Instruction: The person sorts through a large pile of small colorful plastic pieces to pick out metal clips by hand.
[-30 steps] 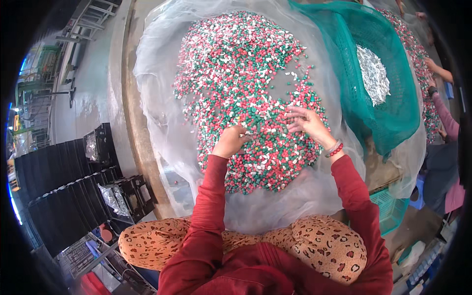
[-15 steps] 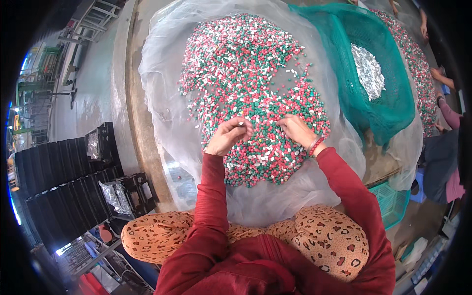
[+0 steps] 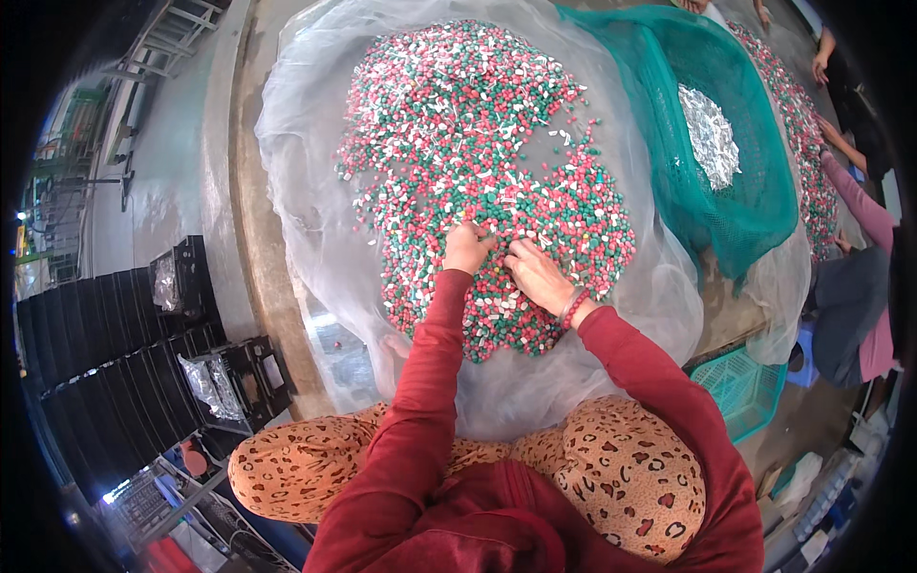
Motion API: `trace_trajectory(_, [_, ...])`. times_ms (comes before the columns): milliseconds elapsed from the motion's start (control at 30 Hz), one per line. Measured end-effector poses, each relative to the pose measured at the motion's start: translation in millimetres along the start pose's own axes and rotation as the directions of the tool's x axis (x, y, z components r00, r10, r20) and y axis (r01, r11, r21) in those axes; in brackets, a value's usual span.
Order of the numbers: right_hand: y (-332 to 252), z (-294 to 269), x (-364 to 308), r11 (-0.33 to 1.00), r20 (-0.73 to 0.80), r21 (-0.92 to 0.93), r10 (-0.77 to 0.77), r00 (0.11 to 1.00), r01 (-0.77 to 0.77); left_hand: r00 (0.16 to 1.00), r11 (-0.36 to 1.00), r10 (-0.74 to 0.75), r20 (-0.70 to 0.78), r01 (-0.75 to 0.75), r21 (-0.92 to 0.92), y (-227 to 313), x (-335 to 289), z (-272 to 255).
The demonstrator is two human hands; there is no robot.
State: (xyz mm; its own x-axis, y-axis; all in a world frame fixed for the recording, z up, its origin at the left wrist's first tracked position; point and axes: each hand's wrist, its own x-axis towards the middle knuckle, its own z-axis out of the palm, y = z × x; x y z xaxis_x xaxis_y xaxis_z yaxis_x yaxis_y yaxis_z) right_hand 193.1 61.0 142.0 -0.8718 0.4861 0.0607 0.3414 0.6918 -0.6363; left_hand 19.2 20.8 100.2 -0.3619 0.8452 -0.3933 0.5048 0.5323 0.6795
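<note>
A wide spread of small red, green and white pieces [image 3: 468, 105] lies on a whitish translucent net sheet [image 3: 301, 191] in front of me. They are too small for me to name their kind. Over the nearer half of the spread, my left hand [image 3: 468, 248] has its fingers bent inward and pressed together at the pieces. Just to its right, my right hand [image 3: 539, 275] reaches down with curled fingers whose tips touch the pieces. Whatever either set of fingertips holds is hidden. The two hands are close together but apart.
At the right stands a green basket [image 3: 764, 191] draped in green netting, with crumpled silvery foil [image 3: 711, 138] inside. A turquoise crate [image 3: 740, 387] sits below it. Black crates [image 3: 115, 325] are stacked at left. Beyond the basket, other people's hands are near another spread of pieces [image 3: 802, 143].
My left hand has moved right and down onto the pieces. My right hand has shifted left and nearer to me, so the hands are closer together. The whole view has shifted slightly.
</note>
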Motion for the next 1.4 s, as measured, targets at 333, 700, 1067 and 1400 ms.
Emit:
trace_trajectory(333, [17.2, -48.8, -14.4, 0.338, -0.043, 0.908, 0.663, 0.748, -0.247, 0.996, 0.698, -0.035, 0.083, 0.084, -0.711, 25.2, -31.4, -52.2])
trace_trajectory(700, [58.8, -15.3, 8.7, 0.979, 0.016, -0.096, 0.180, 0.984, -0.178, 0.979, 0.950, 0.198, 0.045, -0.203, 0.239, 1.1, 19.8, -6.2])
trace_trajectory(1067, [39.9, -66.9, -2.9, -0.131, 0.219, 0.974, 0.362, 0.906, -0.183, 0.924, 0.562, -0.019, 0.382, 0.326, -0.760, 28.5, -31.6, -46.9])
trace_trajectory(1400, [63.5, -29.9, 92.6, 0.950, 0.042, 0.043, 0.309, 0.950, -0.310, 0.957, 0.952, 0.276, 0.091, -0.285, 0.114, 28.5, -22.0, 1.9])
